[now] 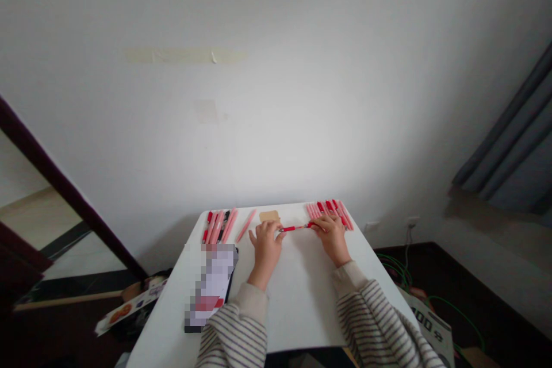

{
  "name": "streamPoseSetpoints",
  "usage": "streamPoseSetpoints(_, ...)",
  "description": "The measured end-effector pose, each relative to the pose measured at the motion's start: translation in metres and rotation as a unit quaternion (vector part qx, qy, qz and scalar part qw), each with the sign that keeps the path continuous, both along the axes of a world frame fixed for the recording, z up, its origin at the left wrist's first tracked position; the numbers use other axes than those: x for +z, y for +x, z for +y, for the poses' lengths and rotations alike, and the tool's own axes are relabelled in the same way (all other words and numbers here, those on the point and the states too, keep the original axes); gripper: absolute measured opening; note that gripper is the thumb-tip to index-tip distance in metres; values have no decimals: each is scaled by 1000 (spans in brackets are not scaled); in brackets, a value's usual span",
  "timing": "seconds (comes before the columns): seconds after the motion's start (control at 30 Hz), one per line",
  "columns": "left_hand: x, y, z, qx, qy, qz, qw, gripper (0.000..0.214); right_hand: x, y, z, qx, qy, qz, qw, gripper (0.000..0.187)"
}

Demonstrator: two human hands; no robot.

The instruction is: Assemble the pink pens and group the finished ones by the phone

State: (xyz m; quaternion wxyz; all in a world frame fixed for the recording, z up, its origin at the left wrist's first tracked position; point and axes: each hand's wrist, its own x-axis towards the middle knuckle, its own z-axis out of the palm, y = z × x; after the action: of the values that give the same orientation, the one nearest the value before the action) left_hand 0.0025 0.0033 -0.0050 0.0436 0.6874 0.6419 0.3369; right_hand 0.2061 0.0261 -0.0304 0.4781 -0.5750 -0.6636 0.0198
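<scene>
A red pen (295, 228) is held level between my two hands above the white table (297, 293). My left hand (265, 247) pinches its left end and my right hand (333, 237) grips its right end, both with fingers closed. A row of several pink and red pens (330, 211) lies just behind my right hand. Another group of pink, red and black pens (219, 225) lies to the left of my left hand, with a single pink pen (245, 225) beside it.
A small tan card (269, 216) lies at the table's far edge against the white wall. A blurred flat object with a dark edge (212, 286) rests on the table's left part. Boxes sit on the floor at left, green cables at right.
</scene>
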Motion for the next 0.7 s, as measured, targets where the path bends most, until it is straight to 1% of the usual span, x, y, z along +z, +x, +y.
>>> streamPoseSetpoints(0.1, 0, 0, 1, 5, -13, 5, 1000, 15, 1, -1, -1, 5, -5, -10, 1000, 31)
streamPoseSetpoints(0.27, -2, 0, 3, 19, -32, 7, 999, 23, 1, 0, -1, 11, -5, -6, 1000, 32)
streamPoseSetpoints(0.4, -1, 0, 4, 27, -31, 4, 999, 28, 2, 0, -1, 16, -5, 7, 1000, 32)
streamPoseSetpoints(0.7, -3, -2, 5, 41, -32, 1, 999, 27, -2, 2, 2, 17, 6, 15, 1000, 35)
